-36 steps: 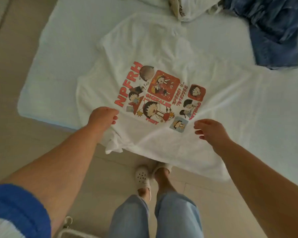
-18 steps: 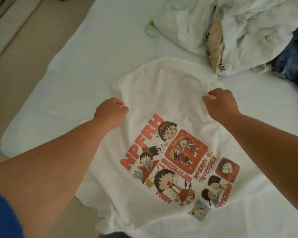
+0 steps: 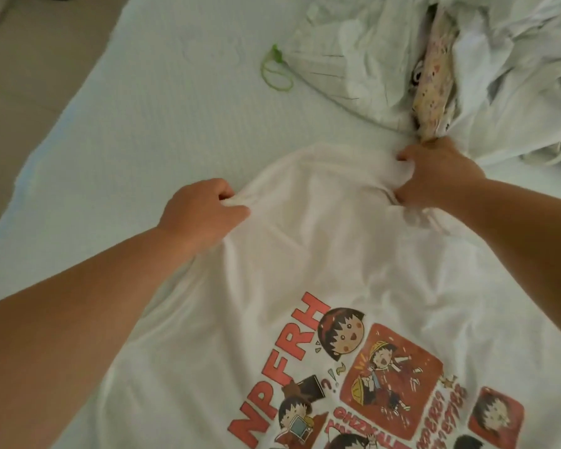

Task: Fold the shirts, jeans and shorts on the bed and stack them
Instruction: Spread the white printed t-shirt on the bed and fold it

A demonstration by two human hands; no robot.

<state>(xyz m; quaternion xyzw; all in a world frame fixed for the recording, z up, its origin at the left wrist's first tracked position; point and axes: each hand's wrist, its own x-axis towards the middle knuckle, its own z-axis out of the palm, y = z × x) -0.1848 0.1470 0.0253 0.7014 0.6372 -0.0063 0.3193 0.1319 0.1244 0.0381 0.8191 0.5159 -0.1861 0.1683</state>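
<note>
A white T-shirt [image 3: 311, 254] with a red cartoon print lies flat on the bed, print side up, its far edge bunched between my hands. My left hand [image 3: 198, 215] grips the shirt's far left edge, fingers curled round a fold of cloth. My right hand [image 3: 434, 176] grips the far right edge the same way. The print fills the lower right of the view and runs off the bottom.
A heap of crumpled white clothes [image 3: 386, 50] with a patterned cream piece [image 3: 434, 76] sits just beyond my right hand. A green cord [image 3: 274, 71] lies on the white bed [image 3: 143, 124]. The floor [image 3: 30, 59] shows at the left.
Both hands moved from the shirt's near hem up to its far edge and closed on the cloth. My view moved forward over the bed; the jeans left the frame.
</note>
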